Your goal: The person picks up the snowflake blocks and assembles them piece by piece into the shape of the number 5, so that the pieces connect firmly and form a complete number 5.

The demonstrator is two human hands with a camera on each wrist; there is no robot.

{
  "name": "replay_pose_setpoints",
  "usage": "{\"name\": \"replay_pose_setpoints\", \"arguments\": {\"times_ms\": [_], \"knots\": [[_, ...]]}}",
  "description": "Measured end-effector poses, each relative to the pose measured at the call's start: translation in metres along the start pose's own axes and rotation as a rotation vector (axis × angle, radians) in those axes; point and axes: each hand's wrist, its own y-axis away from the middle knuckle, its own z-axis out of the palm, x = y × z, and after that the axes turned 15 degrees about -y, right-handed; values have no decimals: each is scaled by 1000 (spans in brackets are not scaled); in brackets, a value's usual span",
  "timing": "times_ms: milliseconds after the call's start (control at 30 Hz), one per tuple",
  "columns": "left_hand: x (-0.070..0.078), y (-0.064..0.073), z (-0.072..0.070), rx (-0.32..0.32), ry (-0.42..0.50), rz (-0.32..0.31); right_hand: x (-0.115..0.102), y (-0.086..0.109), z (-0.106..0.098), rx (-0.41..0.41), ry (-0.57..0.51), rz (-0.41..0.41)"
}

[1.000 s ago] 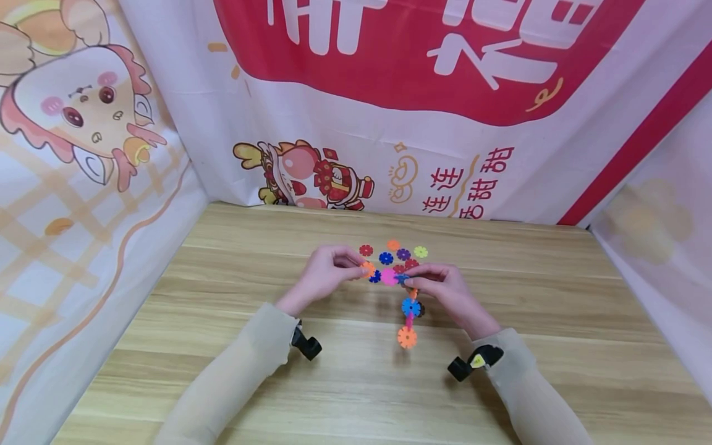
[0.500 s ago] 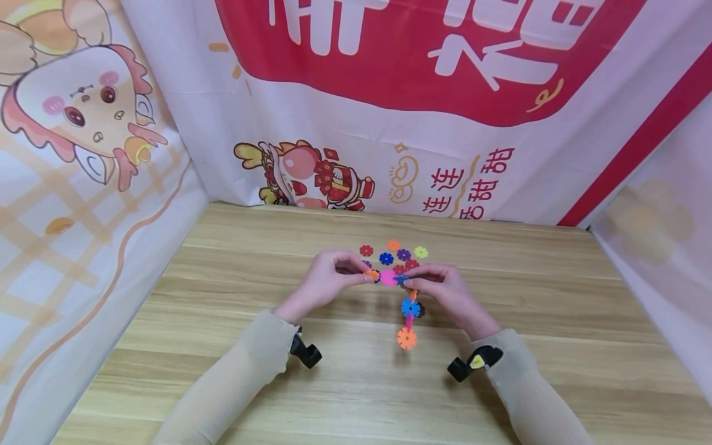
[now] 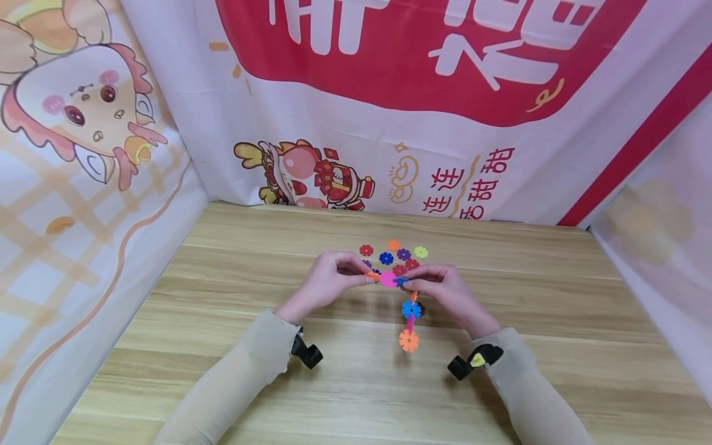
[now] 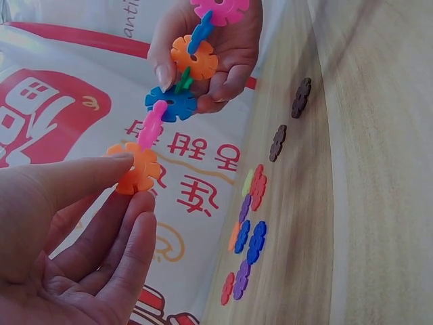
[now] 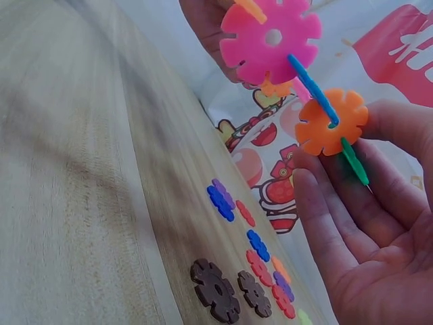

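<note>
A chain of slotted plastic snowflake discs hangs between the two hands above the table. My left hand (image 3: 330, 278) pinches the orange snowflake disc (image 4: 135, 169) at one end between thumb and fingers; this disc meets an edge-on pink disc (image 4: 153, 125). My right hand (image 3: 447, 290) pinches the chain at a blue snowflake disc (image 4: 172, 105), beside a green disc (image 5: 354, 161) and another orange disc (image 5: 331, 122). Beyond that hand the chain continues towards the person through a blue disc (image 3: 411, 309) to an orange end disc (image 3: 408, 340).
Several loose discs lie behind the hands on the wooden table (image 3: 267, 371), among them a red disc (image 3: 366, 250), a yellow disc (image 3: 421, 252) and a dark brown disc (image 5: 215, 291). Printed cloth (image 3: 334, 111) hangs along the back and sides.
My left hand has moved slightly right, bringing its orange disc up to the pink one. That orange disc has turned from face-on to nearly edge-on. My right hand has hardly moved.
</note>
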Motion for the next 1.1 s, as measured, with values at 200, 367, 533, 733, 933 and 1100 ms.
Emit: {"name": "replay_pose_setpoints", "arguments": {"times_ms": [200, 367, 533, 733, 933, 1100], "knots": [[0, 1, 0, -6, -6, 2, -2, 2, 1, -3, 1, 5], [1, 1, 0, -11, 8, 6, -2, 1, 0, -4, 9, 3], [1, 1, 0, -23, 16, 18, -2, 1, 1, -12, 30, 5], [-1, 1, 4, -31, 10, 30, -3, -2, 3, -31, 62, 14], [0, 2, 9, -36, -6, 22, -3, -5, 7, -40, 132, 30], [1, 2, 10, -25, -9, 15, -1, -5, 10, 14, 186, 67]]}}
